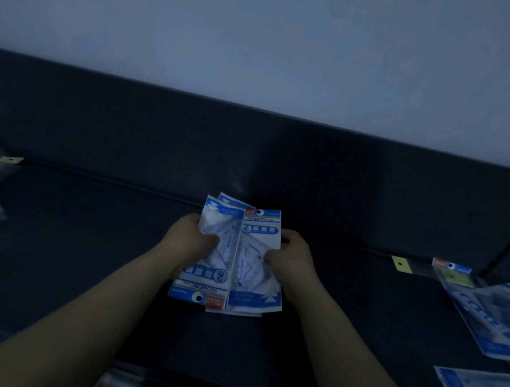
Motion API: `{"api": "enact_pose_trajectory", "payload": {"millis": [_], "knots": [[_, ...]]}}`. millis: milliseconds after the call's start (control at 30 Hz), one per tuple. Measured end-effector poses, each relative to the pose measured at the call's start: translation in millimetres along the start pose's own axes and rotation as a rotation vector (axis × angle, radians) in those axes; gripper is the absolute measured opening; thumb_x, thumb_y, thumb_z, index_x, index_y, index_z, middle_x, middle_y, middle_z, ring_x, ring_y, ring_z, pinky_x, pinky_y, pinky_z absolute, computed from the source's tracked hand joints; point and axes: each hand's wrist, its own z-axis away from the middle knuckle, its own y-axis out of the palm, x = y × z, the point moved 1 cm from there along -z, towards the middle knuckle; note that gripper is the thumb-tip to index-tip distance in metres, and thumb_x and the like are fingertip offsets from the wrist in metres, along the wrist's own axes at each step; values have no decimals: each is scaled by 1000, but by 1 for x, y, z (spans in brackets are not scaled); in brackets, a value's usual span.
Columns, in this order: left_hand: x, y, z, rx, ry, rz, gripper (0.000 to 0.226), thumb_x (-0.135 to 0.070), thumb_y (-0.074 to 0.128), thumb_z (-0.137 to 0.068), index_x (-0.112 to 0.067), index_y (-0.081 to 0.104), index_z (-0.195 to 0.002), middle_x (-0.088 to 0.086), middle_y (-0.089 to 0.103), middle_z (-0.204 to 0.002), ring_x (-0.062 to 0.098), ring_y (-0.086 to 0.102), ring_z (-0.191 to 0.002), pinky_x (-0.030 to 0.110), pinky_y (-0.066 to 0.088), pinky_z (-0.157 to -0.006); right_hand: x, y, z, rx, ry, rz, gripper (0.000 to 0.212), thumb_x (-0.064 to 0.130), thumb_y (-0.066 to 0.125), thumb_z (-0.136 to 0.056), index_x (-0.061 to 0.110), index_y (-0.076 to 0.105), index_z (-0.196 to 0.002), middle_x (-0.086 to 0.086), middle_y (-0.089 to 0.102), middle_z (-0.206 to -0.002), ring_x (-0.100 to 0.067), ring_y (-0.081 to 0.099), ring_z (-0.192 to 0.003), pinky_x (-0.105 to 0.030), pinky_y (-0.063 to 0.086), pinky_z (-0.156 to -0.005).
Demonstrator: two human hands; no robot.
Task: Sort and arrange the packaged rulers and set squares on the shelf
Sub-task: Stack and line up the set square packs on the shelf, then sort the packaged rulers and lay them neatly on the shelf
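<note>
while the left hand (192,234) and right hand (291,255) clutch them, blue-and-white set-square packs (251,241), one upside down

Both bare forearms reach forward; the left hand (189,236) and right hand (292,254) curl their fingers inward, gripping, close together.

Only the hands and forearms of the person are shown. The left hand (189,236) and left forearm (87,317), at lower left of the frame, are seen bare. The right hand (291,257) and right forearm (355,360), at lower right, are likewise uncovered.
</note>
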Motion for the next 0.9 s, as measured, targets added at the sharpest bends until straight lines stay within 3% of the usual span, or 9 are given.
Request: {"api": "enact_pose_trajectory", "payload": {"millis": [67, 133, 267, 400, 533, 700, 900], "knots": [[2, -7, -2, -19, 66, -95, 25, -13, 61, -88, -12, 53, -111, -4, 58, -90, 7, 55, -75, 20, 41, -56, 3, 7, 1, -13, -67, 80, 36, -3, 52, -87, 17, 48, -116, -2, 60, -106, -16, 58, -92, -29, 50, -74], [5, -13, -4, -41, 131, -230, 33, -17, 62, -88, -12, 51, -119, -3, 56, -99, 9, 53, -81, 21, 38, -58, 4, 12, 3, -2, -133, 172, 40, -2, 51, -88, 21, 45, -119, -1, 58, -110, -14, 56, -93, -26, 48, -74], [9, -19, -1, -87, 204, -495, 45, -30, 61, -89, -16, 48, -129, 8, 54, -123, 21, 54, -104, 29, 44, -80, 4, 10, 11, 19, -237, 433, 42, 9, 54, -89, 22, 46, -128, -1, 47, -123, -13, 51, -103, -27, 46, -88], [1, -7, 18, -160, 394, -726, 47, -35, 53, -93, -20, 46, -137, 4, 50, -133, 25, 50, -115, 34, 42, -92, 10, -5, 28, 18, -307, 657, 41, 24, 56, -93, 14, 48, -133, -2, 42, -128, -12, 45, -112, -21, 38, -92], [-15, 24, 42, -166, 610, -723, 44, -37, 49, -85, -15, 64, -120, 8, 64, -120, 31, 61, -101, 37, 48, -84, 7, -31, 50, -57, -347, 925, 51, 33, 52, -95, 12, 41, -141, -6, 43, -141, -19, 39, -128, -27, 28, -109], [-35, 76, 66, -55, 757, -685, 42, -38, 48, -91, -15, 61, -124, 5, 65, -119, 27, 59, -109, 40, 45, -95, -5, -80, 81, -201, -309, 1054, 54, 39, 48, -96, 19, 36, -144, 2, 38, -148, -13, 30, -137, -33, 9, -117], [-61, 134, 94, 76, 919, -658, 39, -39, 44, -96, -24, 54, -130, -3, 61, -121, 19, 55, -107, 31, 41, -88, -24, -148, 118, -376, -197, 1070, 55, 41, 50, -93, 21, 38, -143, 4, 42, -146, -12, 34, -137, -35, 12, -118]]}}
